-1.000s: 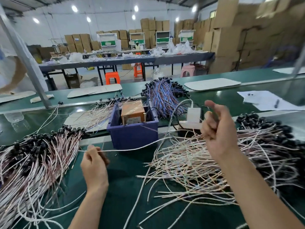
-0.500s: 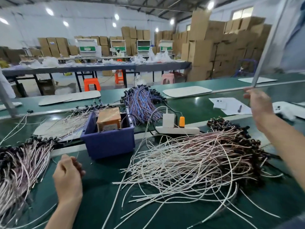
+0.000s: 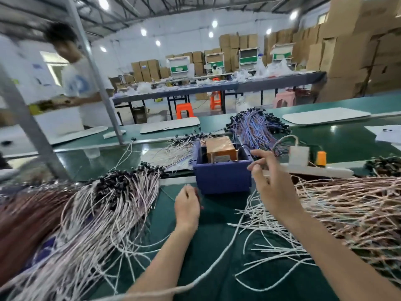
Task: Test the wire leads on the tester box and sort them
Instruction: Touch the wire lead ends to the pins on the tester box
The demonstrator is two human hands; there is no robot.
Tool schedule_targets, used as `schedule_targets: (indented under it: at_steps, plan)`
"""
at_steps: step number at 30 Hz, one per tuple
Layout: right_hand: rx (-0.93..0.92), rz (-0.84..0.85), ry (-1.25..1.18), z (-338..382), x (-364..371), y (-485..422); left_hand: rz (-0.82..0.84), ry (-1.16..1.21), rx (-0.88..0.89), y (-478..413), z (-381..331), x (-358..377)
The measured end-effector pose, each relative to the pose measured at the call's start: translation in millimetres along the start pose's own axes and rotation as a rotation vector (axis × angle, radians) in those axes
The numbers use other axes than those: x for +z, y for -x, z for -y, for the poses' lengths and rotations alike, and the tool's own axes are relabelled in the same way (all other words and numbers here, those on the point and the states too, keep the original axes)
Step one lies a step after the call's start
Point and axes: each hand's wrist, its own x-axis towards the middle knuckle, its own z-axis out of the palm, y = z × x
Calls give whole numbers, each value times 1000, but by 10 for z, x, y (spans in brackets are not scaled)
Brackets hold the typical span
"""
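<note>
The blue tester box [image 3: 223, 179] stands mid-table with an orange-brown unit [image 3: 220, 148] inside. My left hand [image 3: 187, 206] hovers just in front of the box's left corner, fingers curled; blur hides whether it holds anything. My right hand [image 3: 272, 183] is raised at the box's right front corner, thumb and forefinger pinched together. A long white wire lead [image 3: 219, 256] runs from under it toward the near edge. A pile of white leads with black ends [image 3: 104, 211] lies on the left. A second, pinkish-white pile [image 3: 342, 211] lies on the right.
Behind the box lie a bundle of blue-purple leads [image 3: 255, 129] and a white power strip [image 3: 314, 169] with a plug and an orange switch. A slanted metal post [image 3: 102, 92] rises at the left. A person [image 3: 76, 83] stands beyond the green table [image 3: 217, 276].
My right hand has come back from the far right to the box's right corner. The view swung left and up. My left hand stays in front of the box.
</note>
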Motion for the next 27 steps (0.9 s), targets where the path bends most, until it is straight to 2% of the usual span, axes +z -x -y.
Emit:
schedule_targets:
  at_steps: [3,6,7,11,14,17,19,21,27]
  plan:
    - [13,223,-10,27,512,168,70,-189,35,-183,-102,-233]
    - [136,510,48,-65,831,257,133,-304,71,-409,-244,-641]
    - [184,597,86,-98,902,268,127,-416,105,-499,-282,-808]
    - [360,748,118,-136,1073,191,-79,-1006,202,-848,-332,-1504]
    - [409,861,163,-102,1144,44,-224,-1313,90,-1079,-306,-1988]
    - [441,939,196,-82,1200,-56,-196,-1303,-64,-1245,-299,-2301]
    - [452,966,206,-83,1224,-95,-102,-1222,-99,-1321,-270,-2364]
    - [459,980,222,-84,1249,-108,-81,-1175,-112,-1311,-224,-2340]
    - [467,971,283,-100,1305,-118,-339,-999,7,-1167,-66,-2070]
